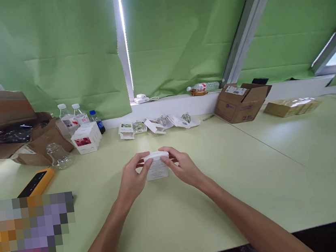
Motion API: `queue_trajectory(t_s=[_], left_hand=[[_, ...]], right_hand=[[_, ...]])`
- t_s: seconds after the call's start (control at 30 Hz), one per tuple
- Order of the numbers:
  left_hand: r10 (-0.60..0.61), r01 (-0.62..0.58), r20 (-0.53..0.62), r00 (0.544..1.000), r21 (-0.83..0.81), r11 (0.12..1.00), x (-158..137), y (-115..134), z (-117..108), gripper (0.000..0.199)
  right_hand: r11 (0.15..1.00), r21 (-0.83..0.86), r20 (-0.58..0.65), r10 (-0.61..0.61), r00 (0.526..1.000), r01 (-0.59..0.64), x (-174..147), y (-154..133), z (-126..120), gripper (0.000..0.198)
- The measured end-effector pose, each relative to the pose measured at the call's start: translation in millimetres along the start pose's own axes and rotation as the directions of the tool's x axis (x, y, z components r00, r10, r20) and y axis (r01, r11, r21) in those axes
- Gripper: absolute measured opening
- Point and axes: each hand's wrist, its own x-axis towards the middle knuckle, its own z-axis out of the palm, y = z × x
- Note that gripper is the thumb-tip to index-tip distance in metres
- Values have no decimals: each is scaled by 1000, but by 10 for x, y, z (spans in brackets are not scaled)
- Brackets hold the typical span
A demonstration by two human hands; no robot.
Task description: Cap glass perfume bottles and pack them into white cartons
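Note:
Between my two hands a small white carton (157, 170) stands upright on the pale green table (180, 222), printed with fine text on the side facing me. My left hand (135, 173) pinches its upper left corner, thumb on the front. At the upper right corner my right hand (182, 165) grips it the same way. Beyond the carton lie opened white boxes (126, 131) with small clear glass bottles (138, 126) beside them. What the carton holds inside is hidden.
At left are stacked white boxes (86, 138), a clear jar (59, 156), drink bottles (69, 121), torn cardboard (40, 143) and a yellow-edged power strip (37, 183). Back right hold a brown carton (234, 107) and a shallow tan box (291, 107). A bottle (207, 86) lies on the sill.

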Motion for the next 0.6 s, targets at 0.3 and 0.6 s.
queue_trajectory(t_s=[0.3,0.6], left_hand=[[1,-1,-4,1000,-12,1000,-4,-23,2,31],[-10,10,1,1000,-26,1000,1,-41,8,33]], right_hand=[[1000,4,4,10,1000,-10,-6,-16,-9,38],[998,33,2,44,999,-44,-6,10,-9,43]])
